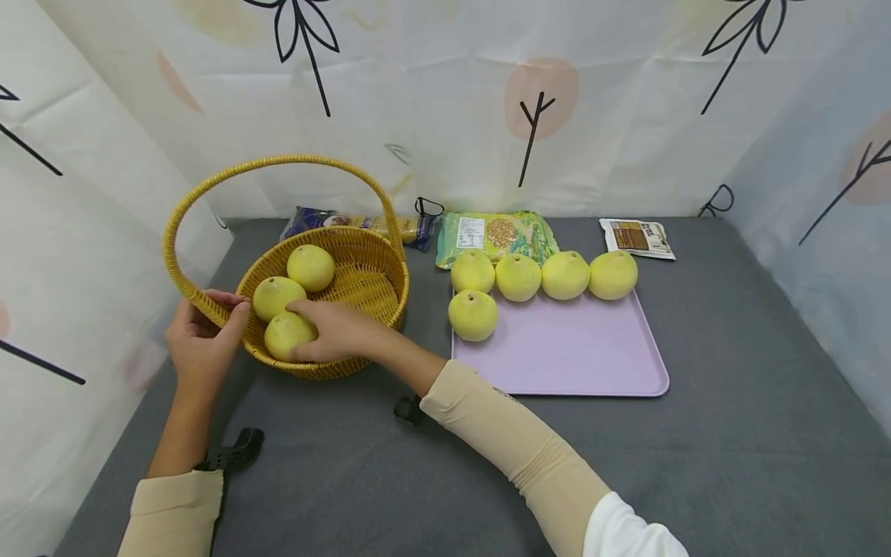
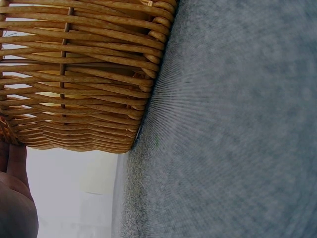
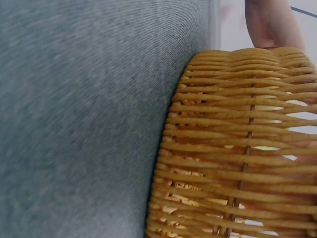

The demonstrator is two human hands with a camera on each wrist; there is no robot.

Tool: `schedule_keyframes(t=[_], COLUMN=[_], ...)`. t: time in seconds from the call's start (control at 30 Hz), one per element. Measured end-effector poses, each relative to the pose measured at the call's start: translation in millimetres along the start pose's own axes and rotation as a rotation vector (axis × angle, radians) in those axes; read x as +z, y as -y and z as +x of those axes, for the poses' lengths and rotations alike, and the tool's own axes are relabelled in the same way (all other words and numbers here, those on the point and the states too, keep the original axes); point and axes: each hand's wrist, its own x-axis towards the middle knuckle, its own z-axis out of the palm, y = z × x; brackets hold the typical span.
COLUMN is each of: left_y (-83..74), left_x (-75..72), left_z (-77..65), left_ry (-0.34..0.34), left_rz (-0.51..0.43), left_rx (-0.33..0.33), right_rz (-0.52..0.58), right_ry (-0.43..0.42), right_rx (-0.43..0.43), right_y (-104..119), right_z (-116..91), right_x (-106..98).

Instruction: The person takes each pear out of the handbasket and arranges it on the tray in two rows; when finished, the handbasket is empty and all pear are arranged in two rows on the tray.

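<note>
A yellow wicker basket [image 1: 369, 294] with a tall arched handle stands on the left side of the table. Around the foot of that handle, at the rim, my left hand [image 1: 202, 336] grips the basket. My right hand [image 1: 341, 329] reaches inside and holds a round yellow-green fruit [image 1: 287, 336], like a grapefruit, at the near side. Two more such fruits, one in the middle [image 1: 277, 298] and one at the back [image 1: 311, 268], lie beyond it. In both wrist views the woven basket wall [image 2: 84, 74] [image 3: 237, 148] hides the fruits almost wholly.
A lilac tray [image 1: 571, 348] to the right bears several like fruits [image 1: 518, 277] along its back and left edges. Behind stand a blue pasta packet [image 1: 421, 232], a green bag [image 1: 487, 236] and a small white-brown packet [image 1: 636, 237]. A patterned cloth [image 1: 445, 108] walls the table.
</note>
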Motion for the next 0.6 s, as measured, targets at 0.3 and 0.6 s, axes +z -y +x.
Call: schedule_keyframes(t=[0.3, 0.6], left_y=[-1.5, 0.7], left_x=[-1.1, -1.2], left_z=[0.6, -0.3], left_ry=[0.009, 0.01], left_rz=[0.015, 0.034], left_rx=[0.015, 0.026], right_rz=[-0.003, 0.005], right_ry=[0.035, 0.027], right_rx=[-0.072, -0.146], right_y=[1.1, -2.9], right_z=[2.5, 1.8], right_x=[0.8, 0.5])
